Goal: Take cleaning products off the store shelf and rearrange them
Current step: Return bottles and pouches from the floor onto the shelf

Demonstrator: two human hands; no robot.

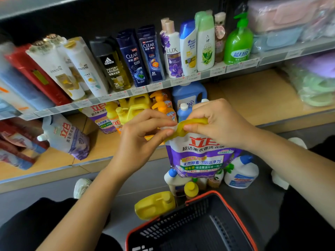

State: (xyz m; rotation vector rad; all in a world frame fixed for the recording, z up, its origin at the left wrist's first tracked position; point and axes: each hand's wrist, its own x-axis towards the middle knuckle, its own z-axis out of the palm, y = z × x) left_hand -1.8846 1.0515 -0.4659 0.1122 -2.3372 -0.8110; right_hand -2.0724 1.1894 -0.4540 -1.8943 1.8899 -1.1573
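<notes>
**At the detergent shelf: a soft pouch held up by its handle**

Nearest the camera, on the floor between the person's knees, sits a black basket point(233, 214) with an orange rim. Just beyond it a yellow jug point(154, 203) lies on its side, next to a cluster of white bottles point(242, 172) standing upright.

Above that cluster hangs the detergent pouch point(201, 156), purple and white, off the shelf and held in mid-air in front of the lower shelf point(262, 100). Both forearms reach in from below and meet at its top. The right hand point(217, 122) has its fingers curled over the yellow handle point(192, 124). The left hand point(143, 136) pinches the handle's other end between thumb and bent fingers, close to the white spout.

The pouch looks full, so it is probably heavy and floppy, with a slick film that would sag and slide in a one-handed grip on its side. The moulded handle is likely the safest hold, with a palm under the base when it is set down.

Farther back on the lower shelf, a second pouch point(67, 136) lies tipped over, well apart from a group of yellow jugs point(134, 107). On the upper shelf point(163, 84), shampoo bottles point(130, 57) stand in a row.
</notes>
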